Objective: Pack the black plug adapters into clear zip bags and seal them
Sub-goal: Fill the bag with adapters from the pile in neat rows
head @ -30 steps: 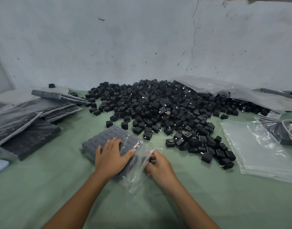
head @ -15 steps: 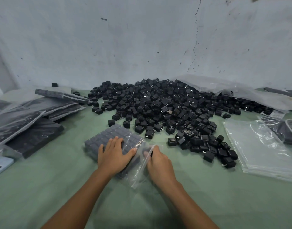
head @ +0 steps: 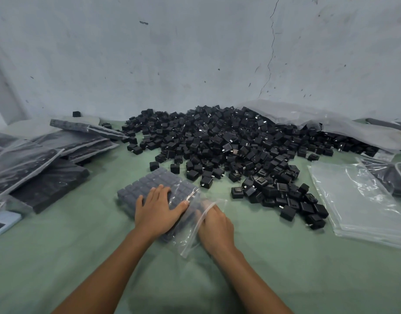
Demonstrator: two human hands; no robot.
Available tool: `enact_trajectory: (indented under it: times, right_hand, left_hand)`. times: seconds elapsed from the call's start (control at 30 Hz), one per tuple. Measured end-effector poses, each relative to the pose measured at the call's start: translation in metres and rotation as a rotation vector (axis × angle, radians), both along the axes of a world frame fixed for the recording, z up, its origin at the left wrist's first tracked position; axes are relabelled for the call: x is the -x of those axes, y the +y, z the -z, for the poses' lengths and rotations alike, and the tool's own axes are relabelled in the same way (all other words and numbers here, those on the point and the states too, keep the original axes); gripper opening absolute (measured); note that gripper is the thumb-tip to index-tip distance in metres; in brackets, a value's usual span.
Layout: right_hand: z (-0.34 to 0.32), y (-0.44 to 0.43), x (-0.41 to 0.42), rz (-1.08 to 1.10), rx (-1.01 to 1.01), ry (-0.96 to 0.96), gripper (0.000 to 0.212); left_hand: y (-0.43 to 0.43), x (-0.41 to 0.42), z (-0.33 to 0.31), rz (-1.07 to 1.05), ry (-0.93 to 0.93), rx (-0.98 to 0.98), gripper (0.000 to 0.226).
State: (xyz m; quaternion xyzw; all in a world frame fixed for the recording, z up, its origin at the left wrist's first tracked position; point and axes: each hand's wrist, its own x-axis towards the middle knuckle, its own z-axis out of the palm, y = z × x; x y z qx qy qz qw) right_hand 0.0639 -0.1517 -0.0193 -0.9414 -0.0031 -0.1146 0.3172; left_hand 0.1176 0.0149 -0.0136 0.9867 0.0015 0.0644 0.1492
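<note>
My left hand (head: pixel 160 211) pressed flat on the bag (head: pixel 147 189); my right hand (head: pixel 214 225) sat at its mouth, grip unclear. Beyond, adapters (head: pixel 229 150) heaped the green surface (head: pixel 81 257) below a cracked wall (head: pixel 195 53).

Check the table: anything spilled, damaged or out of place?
One lone adapter sits at the far left by the wall, apart from the heap. The packed bags on the left lie in a slanted, uneven pile. The wall behind has a long crack. Nothing else stands out.

dim flat light, soft shadows, wide-angle edge bending, slight blur.
</note>
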Motion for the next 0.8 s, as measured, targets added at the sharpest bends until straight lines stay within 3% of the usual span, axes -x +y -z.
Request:
enact_trajectory:
  times: [0.5,0.67,0.8]
  right_hand:
    - [0.007,-0.003,-0.002,-0.046,0.001,-0.069,0.019]
    - [0.007,-0.004,-0.001,-0.064,0.011,-0.071,0.026]
    - [0.007,-0.004,-0.001,-0.071,0.018,-0.084,0.038]
  left_hand:
    - [-0.005,-0.006,-0.020,0.034,0.053,0.003,0.082]
    - [-0.010,-0.008,-0.022,0.005,0.032,0.005,0.062]
    - [-0.017,-0.011,-0.018,0.033,-0.035,-0.002,0.062]
